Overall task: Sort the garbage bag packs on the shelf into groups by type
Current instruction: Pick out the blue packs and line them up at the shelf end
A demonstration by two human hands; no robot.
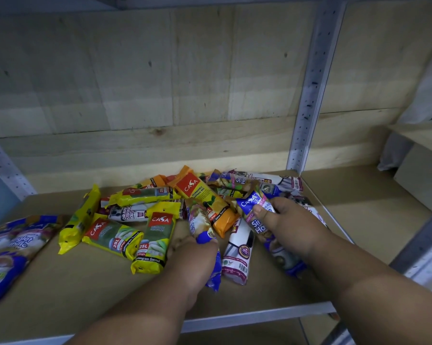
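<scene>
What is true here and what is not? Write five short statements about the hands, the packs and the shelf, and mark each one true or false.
1. Each hand holds a blue pack. True: the left hand grips one blue pack, the right hand another blue pack.
2. The orange pack stands upright against the back wall. False: it lies flat in the pile.
3. More blue packs lie apart at the left end of the shelf. True.
4. The yellow packs are stacked on the right of the pile. False: they lie on its left side.
5. All packs are already sorted by type. False: orange, yellow, white and blue packs lie mixed in the middle.
</scene>
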